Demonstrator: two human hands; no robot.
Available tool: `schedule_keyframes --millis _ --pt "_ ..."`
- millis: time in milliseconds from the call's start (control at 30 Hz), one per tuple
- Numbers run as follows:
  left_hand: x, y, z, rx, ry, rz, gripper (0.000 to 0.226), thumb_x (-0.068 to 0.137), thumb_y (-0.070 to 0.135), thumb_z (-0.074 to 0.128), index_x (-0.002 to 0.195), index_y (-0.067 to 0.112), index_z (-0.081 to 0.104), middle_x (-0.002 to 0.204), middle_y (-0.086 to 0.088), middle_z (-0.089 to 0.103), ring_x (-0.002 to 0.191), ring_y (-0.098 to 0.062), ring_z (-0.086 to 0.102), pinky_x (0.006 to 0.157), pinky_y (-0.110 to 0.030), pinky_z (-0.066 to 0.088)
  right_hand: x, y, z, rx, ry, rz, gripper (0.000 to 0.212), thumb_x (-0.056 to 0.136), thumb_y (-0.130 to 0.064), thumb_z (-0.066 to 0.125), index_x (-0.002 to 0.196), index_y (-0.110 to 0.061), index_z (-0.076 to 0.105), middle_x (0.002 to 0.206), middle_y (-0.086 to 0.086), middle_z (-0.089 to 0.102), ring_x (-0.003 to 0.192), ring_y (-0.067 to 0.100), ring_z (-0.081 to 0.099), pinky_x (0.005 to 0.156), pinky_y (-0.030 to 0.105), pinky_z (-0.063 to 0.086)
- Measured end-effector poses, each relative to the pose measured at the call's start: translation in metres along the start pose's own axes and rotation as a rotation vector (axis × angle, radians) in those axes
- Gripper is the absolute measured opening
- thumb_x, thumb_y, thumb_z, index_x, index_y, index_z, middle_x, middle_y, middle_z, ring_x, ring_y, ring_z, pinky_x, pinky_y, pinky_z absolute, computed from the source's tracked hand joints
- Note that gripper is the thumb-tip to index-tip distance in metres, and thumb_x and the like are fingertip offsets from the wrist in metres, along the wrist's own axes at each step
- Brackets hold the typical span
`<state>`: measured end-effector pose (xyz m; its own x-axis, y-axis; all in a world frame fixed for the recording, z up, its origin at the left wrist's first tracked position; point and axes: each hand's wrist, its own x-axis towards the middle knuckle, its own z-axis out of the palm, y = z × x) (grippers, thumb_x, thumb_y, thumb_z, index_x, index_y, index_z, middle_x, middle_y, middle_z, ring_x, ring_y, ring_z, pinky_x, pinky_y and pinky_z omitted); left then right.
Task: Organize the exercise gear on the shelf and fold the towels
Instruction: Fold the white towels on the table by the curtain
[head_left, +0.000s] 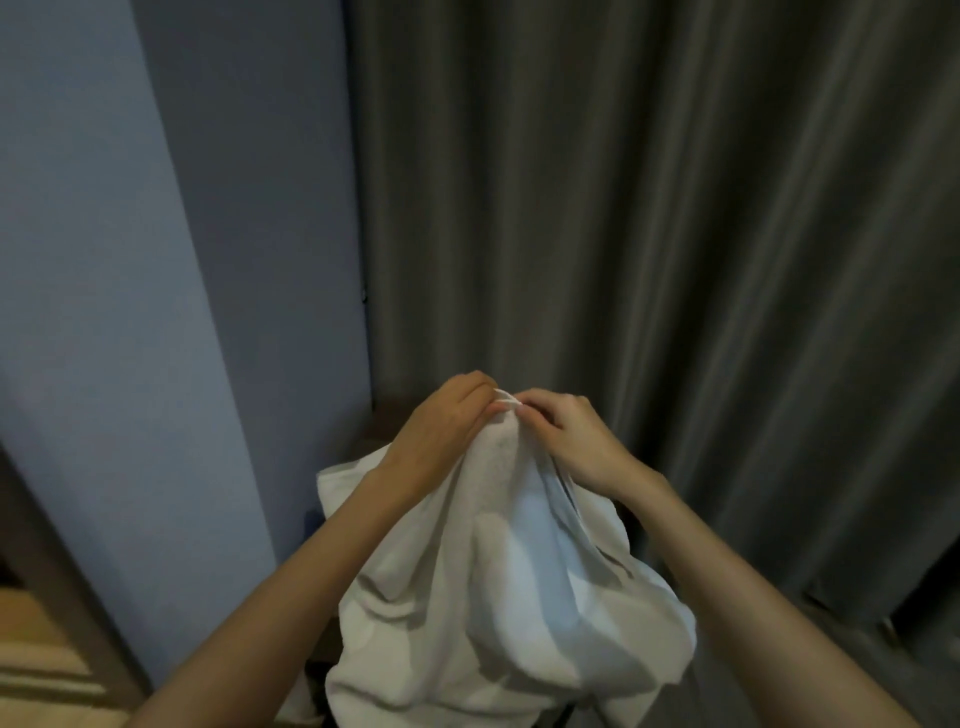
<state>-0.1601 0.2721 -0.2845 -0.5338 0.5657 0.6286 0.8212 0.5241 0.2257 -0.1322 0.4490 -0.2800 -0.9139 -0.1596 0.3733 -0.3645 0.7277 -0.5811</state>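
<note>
Both forearms reached forward, raised. A white towel (498, 582) hung bunched between them. The left hand (441, 421) and right hand (571, 441) met at its top, each pinching its edge, before a grey curtain (675, 208).

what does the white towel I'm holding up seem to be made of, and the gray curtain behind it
White towel: soft terry-like cloth, probably cotton; matte, faintly nubby, drooping in loose folds below the left hand and right hand pinching it. Gray curtain: smooth woven fabric, possibly synthetic; slight sheen along its vertical pleats.
</note>
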Motion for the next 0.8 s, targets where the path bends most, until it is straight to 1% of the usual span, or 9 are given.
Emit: schedule_keyframes --millis 100,167,267,333,433,567,633,700,800 --pt "0.003 -0.002 0.004 -0.049 -0.04 -0.055 0.021 0.098 0.017 0.047 0.107 0.002 0.06 0.111 -0.013 0.057 0.104 -0.022 0.053 0.094 -0.024 0.036 -0.001 0.002 -0.005 -0.011 -0.036 0.033 0.025 0.1 -0.025 0.046 0.11 -0.019 0.069 0.101 -0.004 0.07 0.092 0.006 0.063 0.086 0.031 0.051" --pt "0.004 -0.005 0.008 -0.1 -0.043 -0.105 0.022 0.1 0.02 0.046 0.102 0.003 0.06 0.107 -0.011 0.057 0.1 -0.019 0.052 0.09 -0.022 0.036 0.0 0.003 -0.01 -0.189 -0.029 0.0 0.025 0.099 -0.027 0.045 0.108 -0.022 0.067 0.103 -0.003 0.069 0.094 0.012 0.063 0.085 0.035 0.05" --pt "0.002 -0.01 0.015 -0.141 -0.066 -0.147 0.019 0.097 0.025 0.053 0.1 0.008 0.06 0.097 -0.004 0.056 0.089 -0.013 0.05 0.078 -0.019 0.033 0.0 0.006 -0.023 -0.555 0.139 -0.071 0.025 0.097 -0.027 0.044 0.115 -0.026 0.061 0.113 -0.002 0.064 0.105 0.02 0.054 0.087 0.036 0.039" --pt "-0.001 -0.013 0.022 -0.12 -0.104 -0.156 0.017 0.094 0.027 0.056 0.092 0.011 0.058 0.09 -0.003 0.056 0.083 -0.017 0.052 0.072 -0.025 0.036 -0.001 0.005 -0.035 -0.632 0.291 -0.091 0.03 0.095 -0.024 0.042 0.12 -0.025 0.059 0.117 -0.002 0.063 0.106 0.021 0.052 0.084 0.034 0.03" --pt "-0.002 -0.018 0.027 -0.12 -0.119 -0.156 0.022 0.088 0.031 0.063 0.081 0.012 0.054 0.083 -0.003 0.054 0.078 -0.018 0.051 0.067 -0.029 0.037 -0.002 0.001 -0.059 -0.503 0.495 -0.032 0.035 0.094 -0.025 0.036 0.121 -0.024 0.058 0.121 0.0 0.062 0.108 0.024 0.058 0.087 0.036 0.04" --pt "-0.003 -0.026 0.023 -0.168 -0.241 -0.184 0.038 0.081 0.05 0.068 0.062 0.028 0.043 0.072 0.009 0.046 0.065 -0.002 0.045 0.057 -0.017 0.03 0.006 -0.002 -0.088 -0.182 0.769 0.08 0.025 0.099 -0.017 0.041 0.112 -0.013 0.061 0.112 0.007 0.064 0.1 0.024 0.061 0.088 0.035 0.049" --pt "-0.005 -0.03 0.026 -0.156 -0.292 -0.214 0.039 0.084 0.047 0.066 0.061 0.027 0.041 0.071 0.009 0.052 0.066 -0.002 0.05 0.06 -0.022 0.036 0.011 -0.005 -0.099 -0.097 0.817 0.115 0.022 0.1 -0.015 0.044 0.113 -0.008 0.06 0.113 0.01 0.062 0.098 0.021 0.061 0.088 0.034 0.052" --pt "-0.004 -0.038 0.027 -0.067 -0.325 -0.261 0.031 0.09 0.041 0.059 0.07 0.02 0.049 0.084 -0.002 0.063 0.081 -0.019 0.06 0.07 -0.036 0.045 0.015 -0.007 -0.107 -0.056 0.809 0.136 0.023 0.098 -0.013 0.049 0.117 -0.005 0.058 0.119 0.012 0.059 0.102 0.022 0.06 0.092 0.038 0.054" --pt "0.005 -0.05 0.012 0.158 -0.199 -0.362 0.029 0.098 0.035 0.045 0.104 0.012 0.061 0.108 -0.012 0.062 0.1 -0.033 0.06 0.083 -0.042 0.046 0.014 -0.007 -0.116 -0.044 0.849 0.15 0.024 0.1 -0.014 0.047 0.119 -0.004 0.058 0.121 0.014 0.058 0.105 0.023 0.059 0.096 0.035 0.051"
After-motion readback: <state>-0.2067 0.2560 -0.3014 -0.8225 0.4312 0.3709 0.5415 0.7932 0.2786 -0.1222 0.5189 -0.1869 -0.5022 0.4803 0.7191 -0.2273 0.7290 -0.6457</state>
